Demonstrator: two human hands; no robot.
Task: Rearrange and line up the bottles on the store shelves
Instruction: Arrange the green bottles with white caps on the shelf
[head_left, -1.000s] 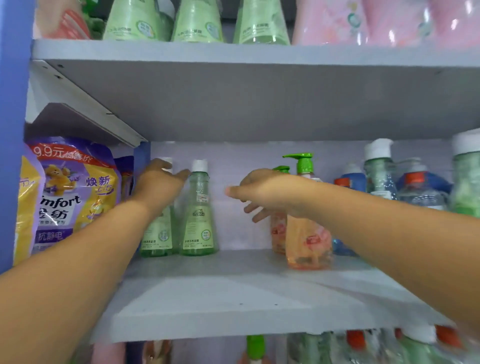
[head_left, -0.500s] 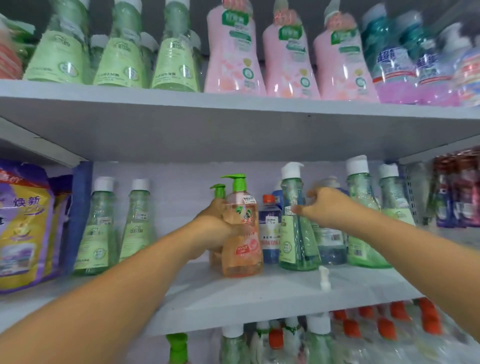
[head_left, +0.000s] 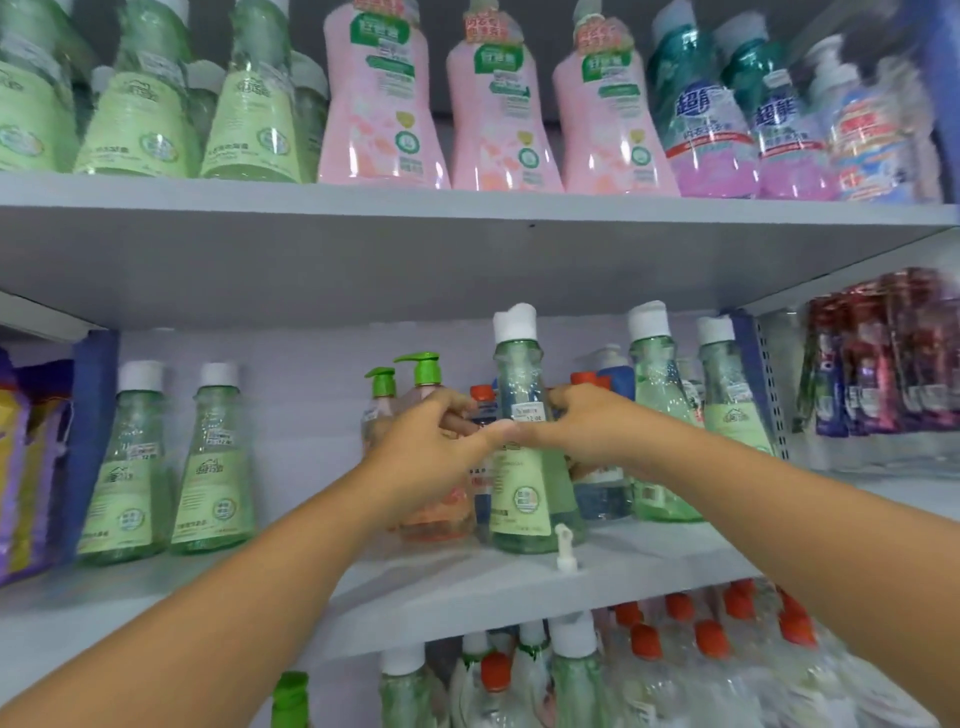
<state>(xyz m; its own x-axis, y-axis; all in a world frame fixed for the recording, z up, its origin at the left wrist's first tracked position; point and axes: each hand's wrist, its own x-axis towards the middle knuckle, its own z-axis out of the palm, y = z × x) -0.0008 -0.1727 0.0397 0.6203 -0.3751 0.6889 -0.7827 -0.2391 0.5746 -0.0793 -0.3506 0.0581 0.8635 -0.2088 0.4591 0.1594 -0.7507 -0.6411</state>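
The left hand (head_left: 431, 447) leaves the orange pump bottle (head_left: 436, 499) it gripped half a second ago and now meets the right hand (head_left: 597, 431) at the tall green white-capped bottle (head_left: 519, 467). The right hand, earlier beside the bottles further right, now wraps that bottle's right side. The person's view shifts rightward from the left-hand pair of green bottles (head_left: 171, 467).

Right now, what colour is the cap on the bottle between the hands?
White cap, seen in the head view.
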